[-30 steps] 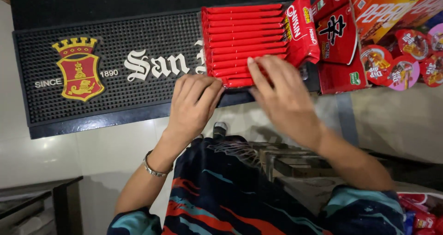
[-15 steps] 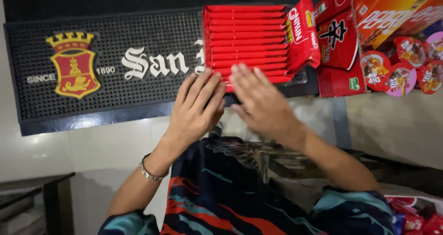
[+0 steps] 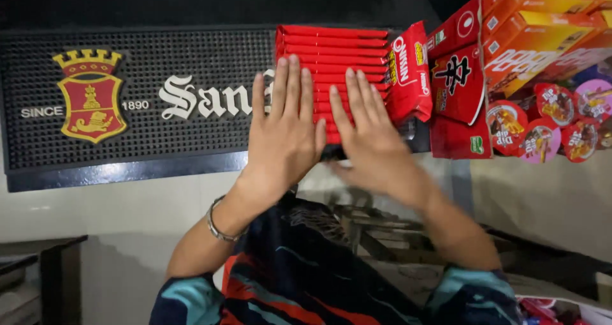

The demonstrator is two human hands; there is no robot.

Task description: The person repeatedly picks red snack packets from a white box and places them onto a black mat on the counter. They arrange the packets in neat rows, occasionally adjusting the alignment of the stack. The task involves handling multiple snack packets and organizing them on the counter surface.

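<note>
Flat, both: left hand (image 3: 285, 133) and right hand (image 3: 370, 140) unclenched on red packet row (image 3: 335, 47) (mat (image 3: 159, 133) bare leftward).

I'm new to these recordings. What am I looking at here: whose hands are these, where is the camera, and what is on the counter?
The one camera sits on a person's head and looks down, so both hands are that person's own. The left hand and right hand lie flat, fingers straight, on a row of thin red packets lined up on a black rubber mat with a crest. Neither hand grips anything. Right of the row stand red noodle packs, orange boxes and small round snack cups.
</note>
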